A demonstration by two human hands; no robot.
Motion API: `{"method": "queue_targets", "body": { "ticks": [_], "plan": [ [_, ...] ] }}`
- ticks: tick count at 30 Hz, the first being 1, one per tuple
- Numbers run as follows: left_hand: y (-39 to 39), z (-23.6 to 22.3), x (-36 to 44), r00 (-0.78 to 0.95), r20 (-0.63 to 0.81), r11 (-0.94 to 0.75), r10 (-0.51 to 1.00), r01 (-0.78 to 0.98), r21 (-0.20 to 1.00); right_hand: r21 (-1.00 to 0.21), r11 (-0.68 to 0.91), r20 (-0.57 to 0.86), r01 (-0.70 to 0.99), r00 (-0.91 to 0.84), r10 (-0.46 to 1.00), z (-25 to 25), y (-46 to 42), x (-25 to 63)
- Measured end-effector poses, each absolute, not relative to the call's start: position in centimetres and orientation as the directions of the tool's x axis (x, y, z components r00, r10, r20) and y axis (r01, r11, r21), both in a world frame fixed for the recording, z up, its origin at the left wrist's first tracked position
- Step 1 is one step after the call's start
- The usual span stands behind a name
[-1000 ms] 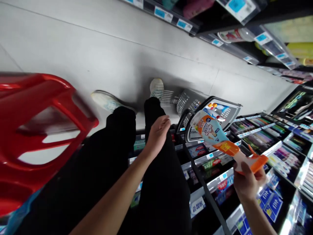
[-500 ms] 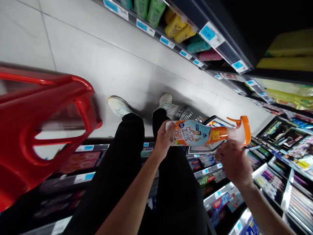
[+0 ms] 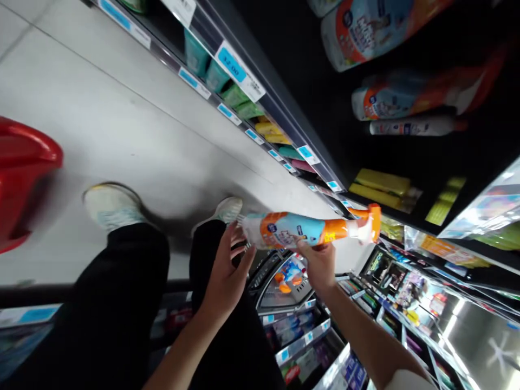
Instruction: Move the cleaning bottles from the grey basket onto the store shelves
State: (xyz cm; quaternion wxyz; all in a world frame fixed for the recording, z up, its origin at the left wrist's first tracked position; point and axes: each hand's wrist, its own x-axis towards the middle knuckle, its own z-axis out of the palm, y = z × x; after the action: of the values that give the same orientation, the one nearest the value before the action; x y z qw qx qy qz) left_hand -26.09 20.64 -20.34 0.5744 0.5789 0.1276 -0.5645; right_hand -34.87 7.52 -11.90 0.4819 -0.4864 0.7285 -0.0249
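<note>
Orange-and-blue spray bottle (image 3: 284, 230), mid-frame, right hand (image 3: 320, 265) gripping its middle, left hand (image 3: 227, 273) open at its base, contact unclear; if that one-sided grip slips, it could tumble towards the basket (image 3: 303, 290), lower centre

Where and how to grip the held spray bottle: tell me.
Take the spray bottle by its tapered orange neck, probably best from the person's side: it is slimmer there, and with the bottle lying sideways the orange trigger points away.
</note>
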Motion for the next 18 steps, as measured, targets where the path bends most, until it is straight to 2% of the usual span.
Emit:
{"method": "queue_targets", "body": {
  "ticks": [4,8,11,15,18],
  "plan": [
    [20.7,-20.5,-25.9,0.342,-0.82,-0.367,-0.459,0.767,0.526,-0.55,0.183,-0.321,-0.815,0.004,-0.947,-11.8,0.5,-34.5],
    [20.6,-20.8,-26.3,0.323,-0.845,-0.371,-0.426,0.789,0.489,-0.544,-0.049,-0.074,-0.838,0.106,-0.992,-12.2,-6.9,-33.4],
    [20.1,-20.7,-26.7,0.311,-0.855,-0.374,-0.415,0.799,0.471,-0.632,-0.153,0.014,-0.76,0.187,-0.982,-13.5,-11.2,-32.2],
    [19.5,-20.4,-27.1,0.295,-0.869,-0.397,-0.397,0.798,0.453,-0.784,-0.158,0.033,-0.6,0.214,-0.976,-15.4,-15.9,-31.1],
    [19.3,-20.4,-27.3,0.276,-0.881,-0.411,-0.384,0.803,0.431,-0.77,-0.178,0.049,-0.612,0.221,-0.974,-16.5,-19.4,-31.3]
  ]
}}
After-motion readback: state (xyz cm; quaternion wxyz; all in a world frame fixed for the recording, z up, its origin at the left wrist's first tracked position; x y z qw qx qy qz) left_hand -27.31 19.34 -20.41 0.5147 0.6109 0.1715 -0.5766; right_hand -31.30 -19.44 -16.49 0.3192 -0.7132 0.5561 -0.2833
